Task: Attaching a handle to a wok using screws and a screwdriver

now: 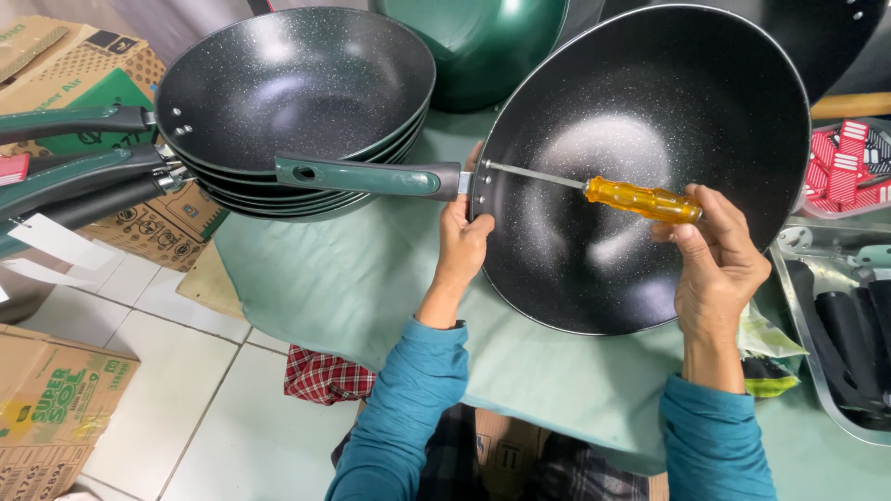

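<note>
Left hand: we see it closed on the rim of the tilted wok, just where the green handle meets the wall; thumb on the inner side, fingers behind and hidden from us.

Going left to right:

- Cardboard boxes on the tiled floor at far left, more of them behind the stack.
- Stack of woks, dark speckled, nested on the green cloth; their handles point left. White tags hang below those handles.
- The green handle lies horizontal in front of the stack, its right end butted against the tilted wok's rim.
- The tilted wok stands on its edge on the cloth, inside facing us, its lower rim near our lap.
- Screwdriver: metal shaft runs across the wok's inside, tip at the rivet spot by the handle joint; amber grip at the right.
- Right hand: fingers and thumb wrapped round the amber grip, holding the tool roughly level, tilted slightly down to the right.
- Metal tray at far right holds black parts; red-and-white packets lie above it.
- Another green wok sits upside down behind, top centre.

Both sleeves are teal.
</note>
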